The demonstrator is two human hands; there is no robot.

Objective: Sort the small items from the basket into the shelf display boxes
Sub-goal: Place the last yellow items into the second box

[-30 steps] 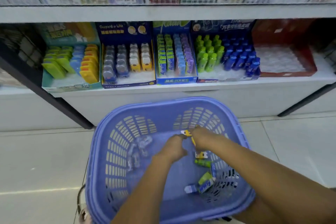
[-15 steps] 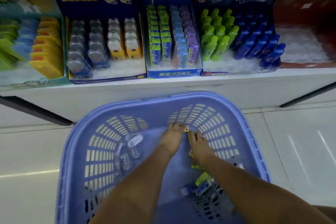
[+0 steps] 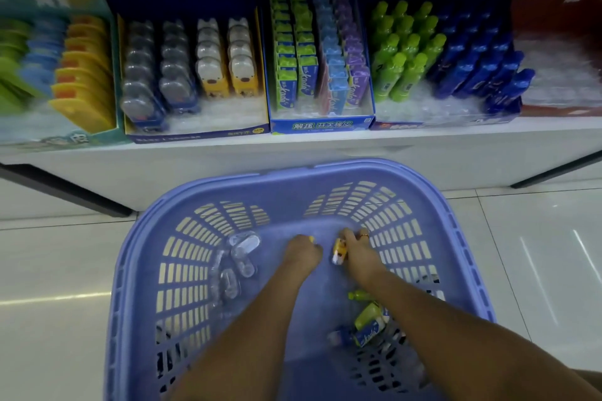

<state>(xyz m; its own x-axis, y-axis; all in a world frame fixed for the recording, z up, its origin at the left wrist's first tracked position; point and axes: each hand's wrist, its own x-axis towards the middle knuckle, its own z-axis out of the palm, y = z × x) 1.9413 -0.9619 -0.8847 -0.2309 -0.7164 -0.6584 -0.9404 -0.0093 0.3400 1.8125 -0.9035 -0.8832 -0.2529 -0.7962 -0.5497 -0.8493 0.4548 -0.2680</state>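
- Here, left in the purple basket (image 3: 293,179), loose clear plastic shells (image 3: 242,254) lie untouched.
- Left hand (image 3: 303,255): fingers curled around a yellow object (image 3: 311,239), mostly hidden.
- Right hand (image 3: 360,251): fingertips pinch a yellow bear-shaped item (image 3: 338,251) low in the basket; a loose pinch could drop it.
- Kada packs (image 3: 368,325) lie under the right forearm, which could scatter them.

One basket (image 3: 293,192); two yellow items (image 3: 338,251), one in the left hand (image 3: 301,252), one in the right hand (image 3: 356,249); five display boxes (image 3: 321,125) beyond the hands.
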